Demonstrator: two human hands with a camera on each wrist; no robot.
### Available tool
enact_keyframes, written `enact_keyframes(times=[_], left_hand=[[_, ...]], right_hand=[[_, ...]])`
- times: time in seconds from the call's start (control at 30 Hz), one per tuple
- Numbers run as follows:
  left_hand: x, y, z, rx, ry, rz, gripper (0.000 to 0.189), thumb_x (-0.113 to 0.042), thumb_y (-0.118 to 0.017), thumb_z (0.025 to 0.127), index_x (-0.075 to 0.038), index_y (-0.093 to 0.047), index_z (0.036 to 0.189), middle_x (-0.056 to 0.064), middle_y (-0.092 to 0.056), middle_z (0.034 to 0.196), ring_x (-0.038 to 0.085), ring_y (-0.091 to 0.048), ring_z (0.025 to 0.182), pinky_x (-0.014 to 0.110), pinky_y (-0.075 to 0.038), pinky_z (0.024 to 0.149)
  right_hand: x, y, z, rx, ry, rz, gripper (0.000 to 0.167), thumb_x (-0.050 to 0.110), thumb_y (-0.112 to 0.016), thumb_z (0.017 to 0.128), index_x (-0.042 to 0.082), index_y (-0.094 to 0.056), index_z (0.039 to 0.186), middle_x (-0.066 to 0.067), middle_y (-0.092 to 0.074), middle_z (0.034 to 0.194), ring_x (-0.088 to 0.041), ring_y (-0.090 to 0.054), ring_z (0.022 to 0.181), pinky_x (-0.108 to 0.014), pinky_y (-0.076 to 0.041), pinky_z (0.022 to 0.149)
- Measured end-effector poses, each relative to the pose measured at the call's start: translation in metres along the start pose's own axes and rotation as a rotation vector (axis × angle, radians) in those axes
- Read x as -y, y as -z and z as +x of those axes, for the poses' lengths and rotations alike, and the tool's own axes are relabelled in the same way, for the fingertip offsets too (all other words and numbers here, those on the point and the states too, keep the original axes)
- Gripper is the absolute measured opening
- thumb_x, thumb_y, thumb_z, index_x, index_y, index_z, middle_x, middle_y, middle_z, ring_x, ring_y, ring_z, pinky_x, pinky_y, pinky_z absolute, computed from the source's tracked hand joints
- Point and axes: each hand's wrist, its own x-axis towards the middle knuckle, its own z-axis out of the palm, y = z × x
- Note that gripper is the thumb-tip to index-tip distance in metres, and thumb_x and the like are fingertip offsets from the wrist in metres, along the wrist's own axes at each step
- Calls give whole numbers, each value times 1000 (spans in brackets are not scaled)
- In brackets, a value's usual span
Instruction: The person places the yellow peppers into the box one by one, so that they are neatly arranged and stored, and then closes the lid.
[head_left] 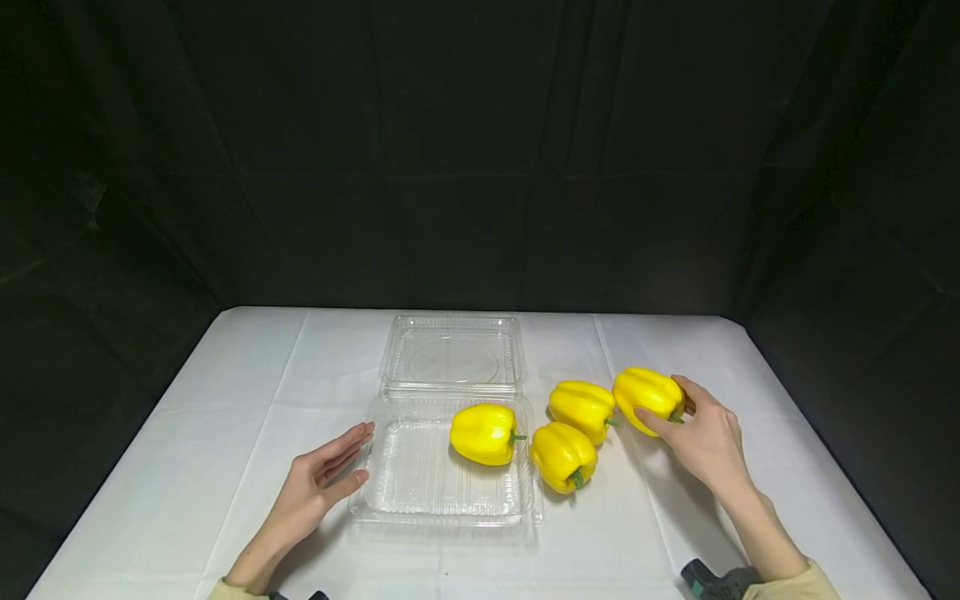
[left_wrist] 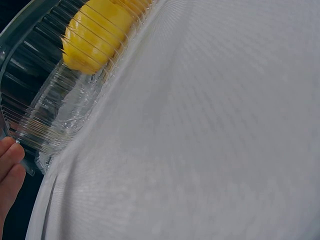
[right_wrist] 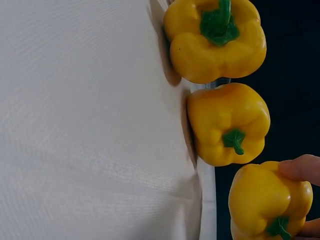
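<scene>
rightmost yellow pepper (head_left: 645, 393) is held in the right hand (head_left: 712, 437), thumb on the near side, fingers round the far side; contact with the white tabletop (head_left: 232, 425) can't be told. left hand (head_left: 307, 496) is loosely spread, fingers fairly straight, thumb apart, at the left rim of the clear container (head_left: 446, 518); touch unclear. pepper is best gripped by its bulging lobes, not by the green stem (right_wrist: 280, 227), as the glossy skin looks slick; a straight lift seems safest, since the rear pepper (head_left: 579, 408) sits just beside and might be nudged. front pepper (head_left: 561, 454) is placed just outside the container, boxed pepper (head_left: 482, 435) in its right half. container walls are ribbed, plastic looks thin, so only light steadying is advised; lid (head_left: 453, 360) is laid open behind.
</scene>
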Motion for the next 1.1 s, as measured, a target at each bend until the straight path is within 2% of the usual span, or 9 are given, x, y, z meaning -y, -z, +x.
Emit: enact_keyframes(times=[0.77,1.1], left_hand=[[1,0,0,2,-6,-4,58,-3,-70,91,5,-48,144,19,-53,146,3,-52,130,13,-41,107],[2,0,0,3,-8,-8,57,-3,-69,91,5,-48,144,19,-53,146,3,-52,130,13,-41,107]], right_hand=[[15,7,-6,-20,12,74,79,39,-76,88,-3,-42,146,-31,-53,140,-49,-51,123,-68,-45,97],[19,6,-8,-25,33,79,81,39,-77,88,-3,-41,147,-30,-53,140,-48,-51,123,-66,-47,98]])
